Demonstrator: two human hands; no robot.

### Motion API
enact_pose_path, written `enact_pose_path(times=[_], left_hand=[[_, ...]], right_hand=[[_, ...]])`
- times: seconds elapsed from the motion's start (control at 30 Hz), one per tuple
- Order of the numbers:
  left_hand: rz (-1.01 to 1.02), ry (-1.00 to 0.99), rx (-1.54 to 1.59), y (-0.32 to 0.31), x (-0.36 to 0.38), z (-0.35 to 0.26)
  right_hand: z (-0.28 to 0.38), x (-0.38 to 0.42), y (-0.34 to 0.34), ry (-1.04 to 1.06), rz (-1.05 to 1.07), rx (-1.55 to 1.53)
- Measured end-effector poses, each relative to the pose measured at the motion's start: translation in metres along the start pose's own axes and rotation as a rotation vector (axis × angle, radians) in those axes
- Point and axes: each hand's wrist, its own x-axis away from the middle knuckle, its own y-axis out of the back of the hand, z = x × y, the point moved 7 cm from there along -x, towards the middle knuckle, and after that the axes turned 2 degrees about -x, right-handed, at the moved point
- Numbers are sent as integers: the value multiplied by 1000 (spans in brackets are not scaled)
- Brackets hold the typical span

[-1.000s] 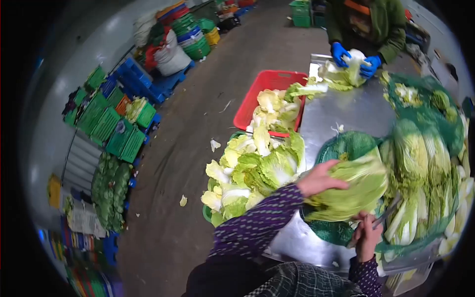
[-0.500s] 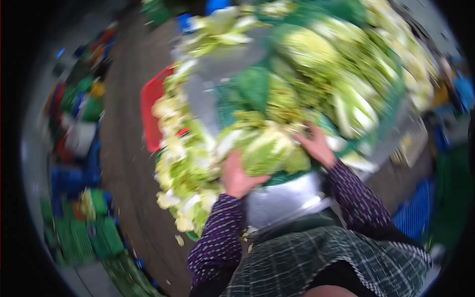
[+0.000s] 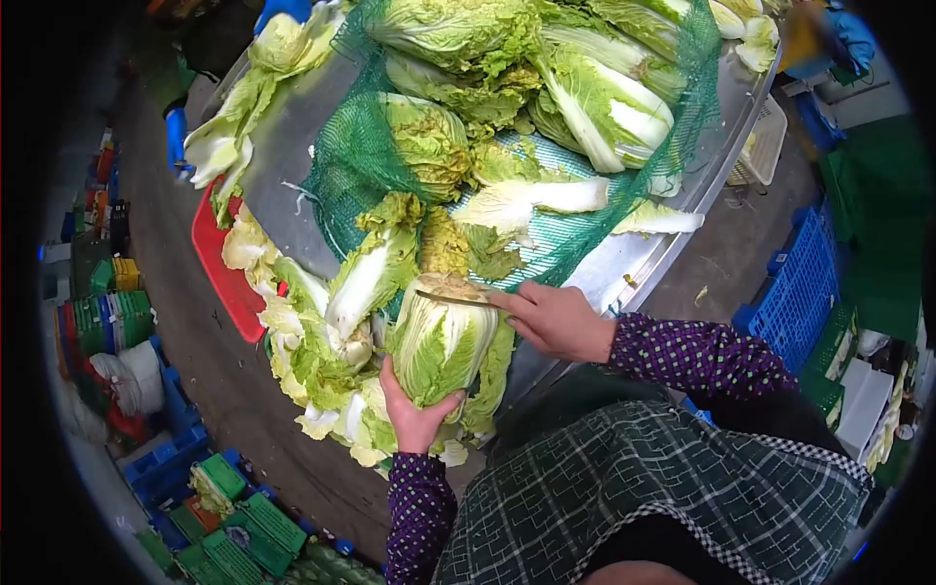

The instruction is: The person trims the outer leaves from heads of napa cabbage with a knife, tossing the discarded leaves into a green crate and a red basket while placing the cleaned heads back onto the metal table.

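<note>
A napa cabbage (image 3: 444,346) is held near the table's front edge, its cut root end pointing away from me. My left hand (image 3: 417,411) grips its lower, leafy end, with thumb and fingers on either side. In my right hand (image 3: 564,322) is a knife (image 3: 456,296), its blade lying across the root end; the handle is hidden by the fingers. Loose outer leaves (image 3: 366,292) lie left of the cabbage. Beyond it, a green mesh bag (image 3: 341,161) lies spread out under and around several whole cabbages (image 3: 609,102).
The metal table (image 3: 307,112) has a curved edge. A red crate (image 3: 222,278) stands at its left, a white basket (image 3: 768,141) and a blue crate (image 3: 801,268) at its right. Other people's blue-gloved hands (image 3: 176,136) show at upper left, and a blue glove (image 3: 852,41) at upper right.
Both hands were around a cabbage, with no knife visible. Now my left hand alone holds a cabbage, and my right hand has a knife against its root end. The view has shifted.
</note>
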Motion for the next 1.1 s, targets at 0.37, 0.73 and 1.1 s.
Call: enact_pose_path(times=[0.37,0.73,1.1], left_hand=[[74,45,107,4,-11,-2],[107,-62,15,1,-27,-4],[-89,-303,80,1,0,-30]], right_hand=[[-5,0,-32,-16,-2,195],[-32,-21,-59,-97,88,218],[-3,-44,0,-89,175,-105]])
